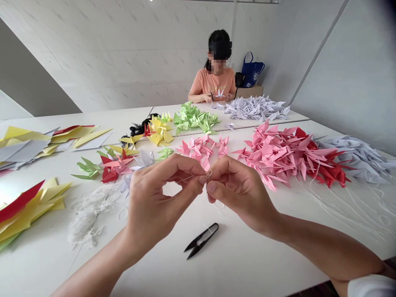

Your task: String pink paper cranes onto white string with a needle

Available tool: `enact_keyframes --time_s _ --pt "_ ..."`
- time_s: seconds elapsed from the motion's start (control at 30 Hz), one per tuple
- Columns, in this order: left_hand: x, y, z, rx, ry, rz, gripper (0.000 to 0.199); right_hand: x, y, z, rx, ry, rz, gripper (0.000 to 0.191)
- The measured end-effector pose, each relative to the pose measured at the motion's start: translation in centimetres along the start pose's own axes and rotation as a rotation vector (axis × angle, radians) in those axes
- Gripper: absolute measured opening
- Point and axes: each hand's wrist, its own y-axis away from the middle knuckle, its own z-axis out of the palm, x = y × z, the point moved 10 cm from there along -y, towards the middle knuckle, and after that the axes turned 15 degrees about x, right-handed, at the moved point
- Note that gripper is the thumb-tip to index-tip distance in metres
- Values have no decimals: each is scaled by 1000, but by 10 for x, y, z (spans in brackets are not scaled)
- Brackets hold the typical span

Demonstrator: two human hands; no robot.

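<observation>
My left hand and my right hand meet above the middle of the table, fingertips almost touching. Each pinches a thin white string, which makes a small loop between the fingers. Something tiny sits at the pinch, too small to make out. On the tabletop below my hands lies a pair of black thread snips, blades pointing to the lower left. Behind my fingers are loose pink paper cranes.
Pink cranes, red cranes and white cranes are heaped at right. Green cranes lie farther back. Tangled white string and coloured paper sheets lie at left. Across the table a person handles a white crane.
</observation>
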Motion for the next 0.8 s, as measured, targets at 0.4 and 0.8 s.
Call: enact_keyframes --time_s 0.4,0.8 --pt "0 1 0 -2 -23 19 13 2 -1 0 -4 16 23 19" --pt "0 0 0 1 -30 12 14 3 0 1 -7 4 30 17"
